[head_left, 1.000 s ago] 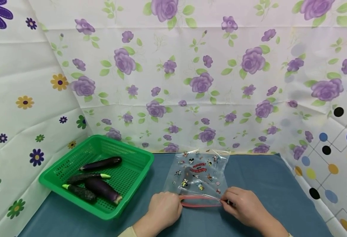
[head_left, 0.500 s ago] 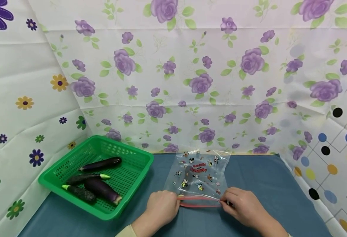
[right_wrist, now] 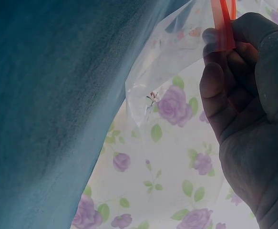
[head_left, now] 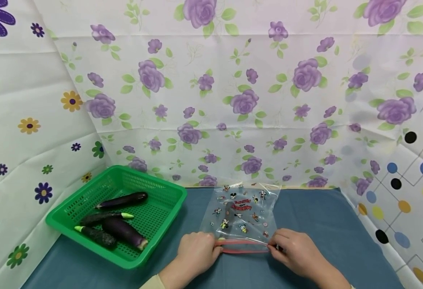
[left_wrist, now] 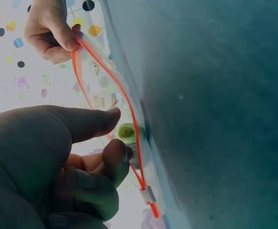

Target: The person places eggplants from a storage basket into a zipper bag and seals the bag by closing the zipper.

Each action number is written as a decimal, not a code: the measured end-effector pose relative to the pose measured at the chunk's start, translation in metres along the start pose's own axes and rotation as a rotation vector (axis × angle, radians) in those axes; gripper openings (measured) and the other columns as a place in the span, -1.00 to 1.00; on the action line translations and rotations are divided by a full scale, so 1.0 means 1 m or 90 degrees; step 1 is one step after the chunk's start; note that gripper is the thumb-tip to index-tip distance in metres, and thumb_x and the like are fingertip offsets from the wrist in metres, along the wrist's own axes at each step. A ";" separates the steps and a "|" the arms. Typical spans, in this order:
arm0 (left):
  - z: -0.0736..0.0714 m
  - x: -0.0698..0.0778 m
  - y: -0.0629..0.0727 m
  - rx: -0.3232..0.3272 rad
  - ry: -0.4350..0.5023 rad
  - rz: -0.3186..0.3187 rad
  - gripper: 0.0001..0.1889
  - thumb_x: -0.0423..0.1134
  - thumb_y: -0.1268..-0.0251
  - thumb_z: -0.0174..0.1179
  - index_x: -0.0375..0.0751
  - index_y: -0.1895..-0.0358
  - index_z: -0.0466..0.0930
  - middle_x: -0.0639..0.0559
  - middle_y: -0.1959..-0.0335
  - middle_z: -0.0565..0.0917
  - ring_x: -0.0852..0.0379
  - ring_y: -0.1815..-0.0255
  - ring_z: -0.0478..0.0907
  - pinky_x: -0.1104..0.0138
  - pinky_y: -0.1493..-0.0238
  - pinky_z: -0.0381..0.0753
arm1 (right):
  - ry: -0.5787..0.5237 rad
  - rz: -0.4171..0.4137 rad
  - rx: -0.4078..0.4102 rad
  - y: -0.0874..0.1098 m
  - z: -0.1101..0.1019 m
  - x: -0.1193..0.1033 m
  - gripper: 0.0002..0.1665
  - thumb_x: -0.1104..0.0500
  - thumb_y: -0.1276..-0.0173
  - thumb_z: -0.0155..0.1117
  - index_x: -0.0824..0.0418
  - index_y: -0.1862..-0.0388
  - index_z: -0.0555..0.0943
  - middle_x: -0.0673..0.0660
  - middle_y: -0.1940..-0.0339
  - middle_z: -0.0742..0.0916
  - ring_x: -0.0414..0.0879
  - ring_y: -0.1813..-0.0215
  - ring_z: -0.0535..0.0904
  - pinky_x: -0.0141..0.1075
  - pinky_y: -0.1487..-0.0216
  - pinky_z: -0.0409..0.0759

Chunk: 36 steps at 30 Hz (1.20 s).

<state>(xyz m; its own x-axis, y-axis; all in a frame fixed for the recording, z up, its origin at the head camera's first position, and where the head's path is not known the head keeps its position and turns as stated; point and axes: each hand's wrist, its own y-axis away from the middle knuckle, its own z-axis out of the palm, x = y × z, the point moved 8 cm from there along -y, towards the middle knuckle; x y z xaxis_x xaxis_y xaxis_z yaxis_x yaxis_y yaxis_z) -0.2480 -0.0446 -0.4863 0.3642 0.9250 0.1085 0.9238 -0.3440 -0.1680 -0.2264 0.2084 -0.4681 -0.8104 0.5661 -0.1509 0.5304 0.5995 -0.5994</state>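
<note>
A clear slider zip bag (head_left: 249, 216) with red seal strips (left_wrist: 124, 95) and cartoon prints lies on the blue cloth, mouth towards me and parted. My right hand (head_left: 298, 251) pinches the right end of its mouth, also visible in the right wrist view. At the left end is my left hand (head_left: 197, 253); in the left wrist view its thumb and index finger stand apart beside the seal, with a gap between them. A pale slider (left_wrist: 148, 194) sits near that end. Inside the bag, a dark long vegetable with a green end (left_wrist: 126, 131) shows through the mouth.
A green perforated basket (head_left: 168, 216) stands to the left, holding a slim eggplant (head_left: 124, 200), a thicker eggplant (head_left: 122, 230) and two dark bumpy cucumbers (head_left: 99, 237) with pale green tips. Flower-patterned sheets (head_left: 211, 100) hang behind and at the sides.
My left hand has shifted slightly left, and its thumb now points more along the seal strip. The right hand keeps its pinch at the other end, and the bag stays in place.
</note>
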 end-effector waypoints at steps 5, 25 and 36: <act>-0.008 0.001 0.002 0.019 0.007 -0.003 -0.52 0.18 -0.43 0.49 0.08 0.54 0.49 0.17 0.66 0.47 0.08 0.65 0.45 0.15 0.64 0.37 | 0.002 0.000 -0.002 -0.001 -0.001 0.000 -0.64 0.32 -0.20 0.72 -0.10 0.26 0.76 -0.26 0.28 0.70 -0.49 0.35 0.49 -0.59 0.39 0.43; -0.041 -0.001 0.009 0.129 0.051 0.031 -0.61 0.12 -0.40 0.56 0.02 0.39 0.59 0.25 0.56 0.37 0.27 0.62 0.30 0.31 0.64 0.26 | 0.006 0.000 -0.005 0.000 0.001 0.000 -0.67 0.30 -0.22 0.72 -0.10 0.28 0.75 -0.28 0.31 0.67 -0.49 0.36 0.47 -0.59 0.39 0.43; -0.061 -0.012 0.012 0.151 0.066 0.022 -0.65 0.09 -0.40 0.57 -0.08 0.18 0.70 0.20 0.44 0.49 0.26 0.52 0.38 0.35 0.64 0.29 | 0.006 -0.003 -0.007 0.000 0.001 0.000 -0.66 0.30 -0.23 0.72 -0.11 0.27 0.75 -0.28 0.31 0.67 -0.48 0.36 0.47 -0.59 0.39 0.42</act>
<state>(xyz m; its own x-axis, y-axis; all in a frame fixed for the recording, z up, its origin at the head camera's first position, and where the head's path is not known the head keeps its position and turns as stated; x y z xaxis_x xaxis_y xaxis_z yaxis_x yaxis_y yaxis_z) -0.2339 -0.0694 -0.4303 0.4166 0.8876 0.1963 0.8613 -0.3163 -0.3977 -0.2268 0.2076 -0.4686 -0.8103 0.5688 -0.1409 0.5296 0.6080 -0.5915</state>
